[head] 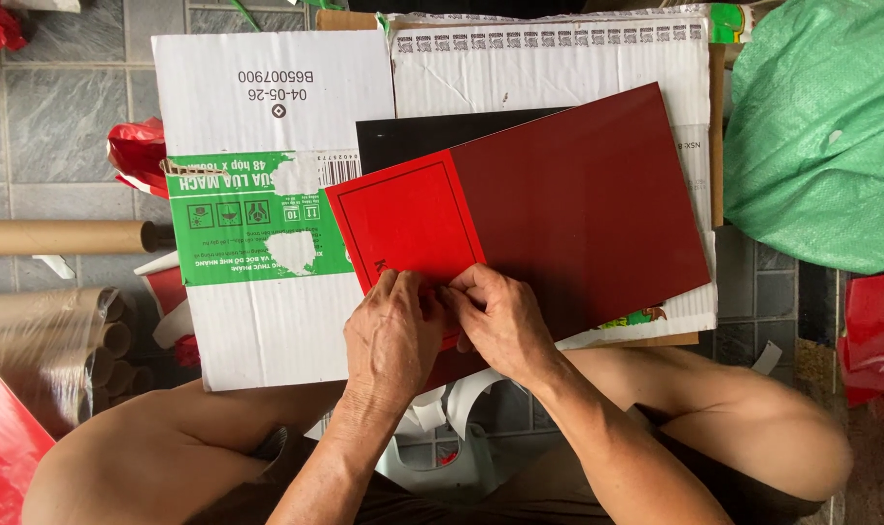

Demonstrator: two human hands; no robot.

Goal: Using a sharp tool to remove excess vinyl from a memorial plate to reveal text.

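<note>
Both hands, left hand [391, 331] and right hand [500, 321], pinch the red sheet's [559, 204] near edge with pressed-together fingers (steadying it on flattened cardboard [267, 321]).

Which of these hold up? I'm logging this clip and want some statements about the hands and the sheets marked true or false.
1. Both hands meet at the near edge of the red sheet. True: left hand and right hand pinch there.
2. The sheets lie on bare floor tiles. False: they lie on flattened cardboard.
3. A black sheet shows behind the red ones. True.
4. The green sack sits on the left. False: it is on the right.
5. Cardboard tubes lie to the left. True.
</note>
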